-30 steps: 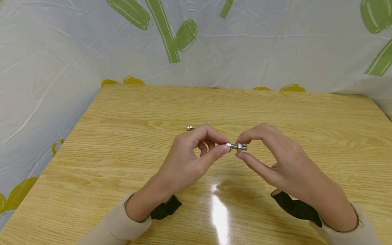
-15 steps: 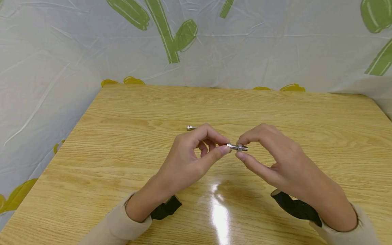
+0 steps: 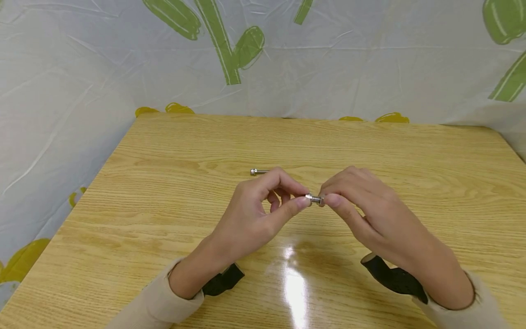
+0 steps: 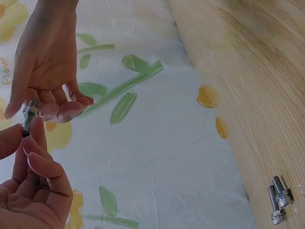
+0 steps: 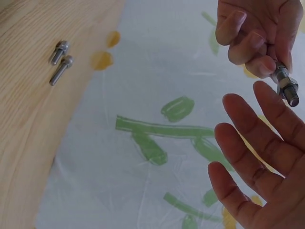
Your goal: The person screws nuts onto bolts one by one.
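My left hand (image 3: 256,212) pinches a steel bolt (image 3: 315,199) by its head between thumb and index finger, above the table. The shank points right, with a hex nut (image 5: 287,87) threaded partway along it. My right hand (image 3: 376,217) is at the nut; in the head view its thumb and index finger cover the shank's free end. The right wrist view shows its fingers extended and spread, the index fingertip right by the nut. In the left wrist view the right thumb stands apart from the bolt (image 4: 27,125).
Two more bolts with nuts (image 5: 60,71) lie on the wooden table (image 3: 172,205); in the head view only one bolt (image 3: 258,172) shows, partly behind my left hand. A white sheet with green and yellow plant prints (image 3: 308,68) hangs behind the table.
My right thumb has moved up and forward across the nut, so the shank's free end is now covered in the head view. The left hand stays nearly still, gripping the bolt.
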`<state>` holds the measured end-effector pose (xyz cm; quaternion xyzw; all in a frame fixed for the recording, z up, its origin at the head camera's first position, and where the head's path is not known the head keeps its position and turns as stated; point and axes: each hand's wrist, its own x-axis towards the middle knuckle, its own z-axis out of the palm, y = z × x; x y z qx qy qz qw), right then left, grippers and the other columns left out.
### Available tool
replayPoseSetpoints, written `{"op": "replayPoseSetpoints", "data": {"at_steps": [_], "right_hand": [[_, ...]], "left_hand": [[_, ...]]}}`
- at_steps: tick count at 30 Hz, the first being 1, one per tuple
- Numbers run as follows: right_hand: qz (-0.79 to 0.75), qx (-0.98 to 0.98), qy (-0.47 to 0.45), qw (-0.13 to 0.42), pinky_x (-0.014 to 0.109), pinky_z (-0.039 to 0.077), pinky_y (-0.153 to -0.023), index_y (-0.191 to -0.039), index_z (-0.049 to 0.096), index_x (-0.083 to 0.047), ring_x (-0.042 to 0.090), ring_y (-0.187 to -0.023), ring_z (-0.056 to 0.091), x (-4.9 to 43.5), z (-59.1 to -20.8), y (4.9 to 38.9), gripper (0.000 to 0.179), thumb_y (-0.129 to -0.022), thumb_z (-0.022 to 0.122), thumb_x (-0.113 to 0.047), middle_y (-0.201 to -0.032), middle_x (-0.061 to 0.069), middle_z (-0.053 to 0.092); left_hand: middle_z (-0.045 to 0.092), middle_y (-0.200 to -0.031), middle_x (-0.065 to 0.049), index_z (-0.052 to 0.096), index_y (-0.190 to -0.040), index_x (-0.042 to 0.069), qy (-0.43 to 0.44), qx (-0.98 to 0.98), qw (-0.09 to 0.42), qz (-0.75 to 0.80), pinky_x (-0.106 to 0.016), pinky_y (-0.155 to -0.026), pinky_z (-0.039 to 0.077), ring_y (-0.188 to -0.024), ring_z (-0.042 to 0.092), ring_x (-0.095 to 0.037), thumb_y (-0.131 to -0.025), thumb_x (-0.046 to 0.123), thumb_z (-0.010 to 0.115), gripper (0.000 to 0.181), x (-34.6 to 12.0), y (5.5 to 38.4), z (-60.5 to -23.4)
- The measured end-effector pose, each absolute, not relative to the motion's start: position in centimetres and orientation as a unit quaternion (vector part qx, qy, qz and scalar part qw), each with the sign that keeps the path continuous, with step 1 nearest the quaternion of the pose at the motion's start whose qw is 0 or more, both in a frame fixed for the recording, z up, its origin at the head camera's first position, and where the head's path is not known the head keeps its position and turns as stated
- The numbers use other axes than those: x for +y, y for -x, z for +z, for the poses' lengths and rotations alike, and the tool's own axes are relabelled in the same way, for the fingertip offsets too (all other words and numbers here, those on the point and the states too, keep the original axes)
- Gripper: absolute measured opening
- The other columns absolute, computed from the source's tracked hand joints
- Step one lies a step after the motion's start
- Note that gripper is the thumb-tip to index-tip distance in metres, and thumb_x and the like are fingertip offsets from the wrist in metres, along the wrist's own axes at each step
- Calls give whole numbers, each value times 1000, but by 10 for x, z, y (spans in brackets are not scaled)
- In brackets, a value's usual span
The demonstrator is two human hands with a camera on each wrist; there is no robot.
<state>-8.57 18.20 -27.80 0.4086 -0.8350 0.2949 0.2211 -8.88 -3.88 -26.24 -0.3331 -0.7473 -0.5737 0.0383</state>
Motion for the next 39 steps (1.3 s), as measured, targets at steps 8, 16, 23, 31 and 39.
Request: {"op": "replayPoseSetpoints", "data": {"at_steps": [8,16,23,31,39], "right_hand": [[297,-832,-400,245,16,39,-87,-111,60,-10,9,-92,53,182,-283,85,38,-79,75,-21,-103,-6,60],[295,-825,-408,258,15,40,-86,-108,59,-5,9,-90,55,181,-281,85,27,-86,67,-18,-100,-6,60],[292,-828,-407,254,15,39,-83,-107,62,-10,6,-89,53,180,-281,84,24,-85,68,-18,-99,-8,60],[280,-841,-404,226,17,36,-81,-107,61,-18,7,-90,50,182,-285,87,18,-89,63,-15,-98,-11,58],[273,-870,-362,193,19,37,-81,-104,59,-25,3,-93,49,180,-277,83,16,-92,59,-15,-99,-16,57]], "left_hand": [[67,-83,-1,63,-91,6,327,-750,33,-573,-19,-63,46,-70,52,-7,-86,8,64,5,-40,88,-261],[67,-83,-1,63,-91,7,322,-749,30,-578,-19,-63,45,-70,52,-7,-86,8,65,5,-40,88,-261],[68,-83,-1,63,-91,7,323,-749,29,-578,-19,-63,45,-69,52,-7,-86,8,65,5,-41,88,-260],[67,-84,0,63,-91,7,320,-751,26,-576,-19,-63,45,-69,51,-7,-87,8,64,5,-42,89,-260],[68,-83,0,63,-91,7,315,-753,25,-577,-20,-62,45,-69,51,-7,-86,9,66,5,-41,89,-260]]}}
